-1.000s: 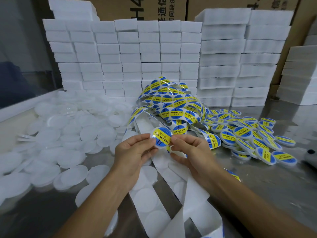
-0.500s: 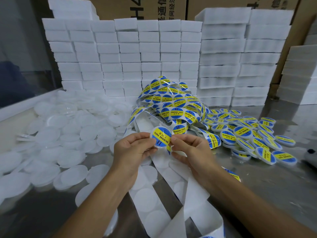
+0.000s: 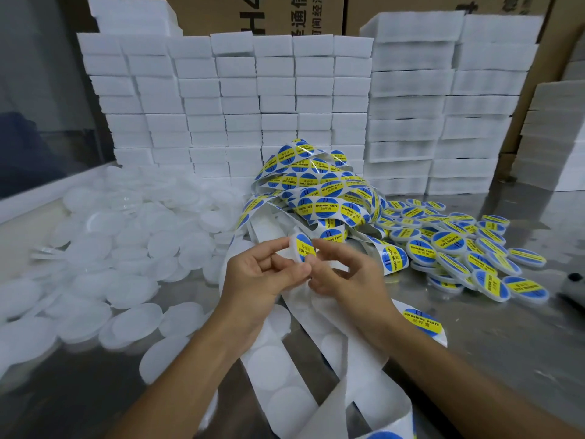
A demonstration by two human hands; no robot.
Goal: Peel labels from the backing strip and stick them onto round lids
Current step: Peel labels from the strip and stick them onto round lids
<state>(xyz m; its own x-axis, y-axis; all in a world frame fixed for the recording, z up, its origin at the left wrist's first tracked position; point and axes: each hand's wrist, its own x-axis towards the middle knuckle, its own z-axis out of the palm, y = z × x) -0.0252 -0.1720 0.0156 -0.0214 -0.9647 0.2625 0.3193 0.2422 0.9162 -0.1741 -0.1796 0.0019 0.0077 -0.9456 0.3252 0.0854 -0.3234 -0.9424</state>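
Blue-yellow labelled lid (image 3: 303,248) pinched on edge between left hand (image 3: 262,275) and right hand (image 3: 346,275), above glossy backing strip (image 3: 316,353). Brushed steel table (image 3: 506,350); blank lids (image 3: 126,248) at 9 o'clock, foam blocks (image 3: 237,99) at 12.

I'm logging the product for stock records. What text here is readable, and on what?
"SOLDERING PASTE": yellow band of the round labels on the strip pile, the finished lids and a strip label.
"H4": cardboard box, cut off.
Chinese characters on labels and box: too blurred.
Held lid: blurred.
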